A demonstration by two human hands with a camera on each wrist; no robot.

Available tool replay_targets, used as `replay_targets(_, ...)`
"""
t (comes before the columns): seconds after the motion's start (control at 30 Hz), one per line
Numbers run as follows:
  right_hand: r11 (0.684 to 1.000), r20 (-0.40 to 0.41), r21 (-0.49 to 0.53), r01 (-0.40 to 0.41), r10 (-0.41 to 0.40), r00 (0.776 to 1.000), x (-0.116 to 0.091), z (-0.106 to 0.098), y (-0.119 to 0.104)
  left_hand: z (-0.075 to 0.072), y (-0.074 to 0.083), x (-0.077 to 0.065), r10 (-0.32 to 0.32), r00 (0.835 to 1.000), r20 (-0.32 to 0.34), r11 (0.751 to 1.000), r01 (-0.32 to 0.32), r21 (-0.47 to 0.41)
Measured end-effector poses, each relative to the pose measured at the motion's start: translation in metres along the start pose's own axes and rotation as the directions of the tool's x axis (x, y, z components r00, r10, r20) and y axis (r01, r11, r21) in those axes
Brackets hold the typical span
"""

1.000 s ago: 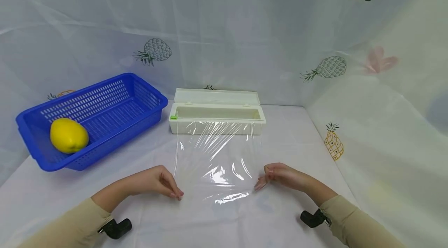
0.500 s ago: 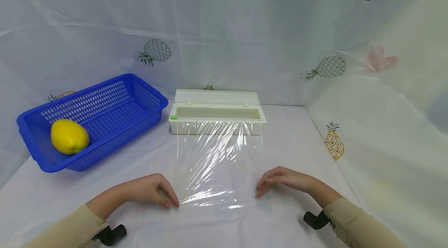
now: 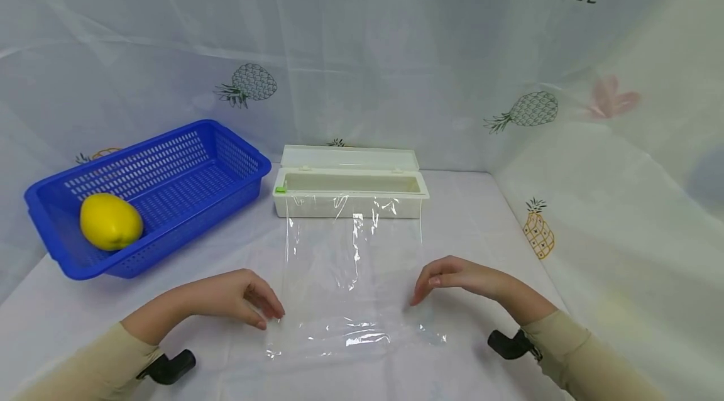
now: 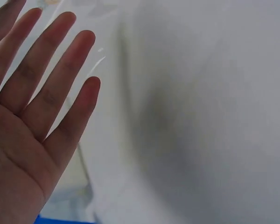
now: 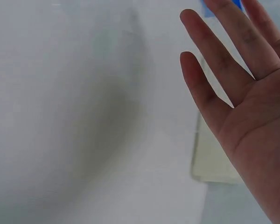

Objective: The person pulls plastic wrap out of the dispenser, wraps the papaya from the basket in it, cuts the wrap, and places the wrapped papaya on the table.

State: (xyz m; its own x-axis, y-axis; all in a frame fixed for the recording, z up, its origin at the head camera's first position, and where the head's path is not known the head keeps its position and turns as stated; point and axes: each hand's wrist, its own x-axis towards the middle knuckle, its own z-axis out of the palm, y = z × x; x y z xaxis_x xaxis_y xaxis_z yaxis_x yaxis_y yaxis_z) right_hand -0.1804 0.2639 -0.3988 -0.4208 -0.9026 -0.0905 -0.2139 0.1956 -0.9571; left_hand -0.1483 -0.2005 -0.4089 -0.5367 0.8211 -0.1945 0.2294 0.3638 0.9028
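Observation:
A sheet of clear plastic wrap (image 3: 345, 281) runs from the front edge of a white dispenser box (image 3: 351, 205) toward me and lies over the table, its near edge crinkled and shiny. The box lid (image 3: 351, 157) is raised at the back. Beside the sheet's left edge is my left hand (image 3: 229, 297), fingers loosely bent in the head view and spread in the left wrist view (image 4: 42, 102), pinching nothing. On the opposite edge my right hand (image 3: 460, 278) hovers close by, its fingers (image 5: 214, 70) parted and holding nothing. Whether either hand touches the wrap is unclear.
A blue plastic basket (image 3: 226, 197) stands at the left with a yellow lemon-like fruit (image 3: 111, 222) in it. A small green slider (image 3: 280, 190) sits on the dispenser's left end. Printed white cloth (image 3: 362, 87) hangs behind and to the right.
Both hands have come away from the wrap's near corners and lifted slightly, with the fingers loosening. The wrap's near edge has settled lower and closer to me. Basket and dispenser stay put.

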Motion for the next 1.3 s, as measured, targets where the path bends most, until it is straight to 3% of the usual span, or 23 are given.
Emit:
replay_targets(0.3,0.995,-0.043,-0.090,0.037,-0.041,0.998,0.022,-0.024,-0.039,-0.042,0.036,-0.018,-0.009,0.993,-0.115,0.964,0.040,0.263)
replay_targets(0.5,0.985,-0.056,-0.158,0.073,-0.082,0.995,0.037,-0.034,-0.057,-0.063,0.058,-0.032,0.016,0.980,-0.200,0.932,0.059,0.359)
replay_targets(0.73,0.963,-0.073,-0.237,0.125,-0.146,0.987,0.061,-0.044,-0.077,-0.093,0.074,-0.048,-0.010,0.949,-0.316,0.894,0.150,0.423)
replay_targets(0.83,0.960,-0.075,-0.245,0.133,-0.156,0.985,0.072,-0.045,-0.081,-0.107,0.076,-0.055,-0.044,0.935,-0.351,0.874,0.206,0.440)
replay_targets(1.03,0.960,-0.087,-0.233,0.156,-0.181,0.980,0.092,-0.046,-0.082,-0.134,0.070,-0.070,-0.087,0.915,-0.394,0.802,0.299,0.518)
replay_targets(1.3,0.958,-0.067,-0.198,0.207,-0.224,0.972,0.117,-0.039,-0.075,-0.167,0.043,-0.096,-0.143,0.909,-0.392,0.733,0.364,0.575)
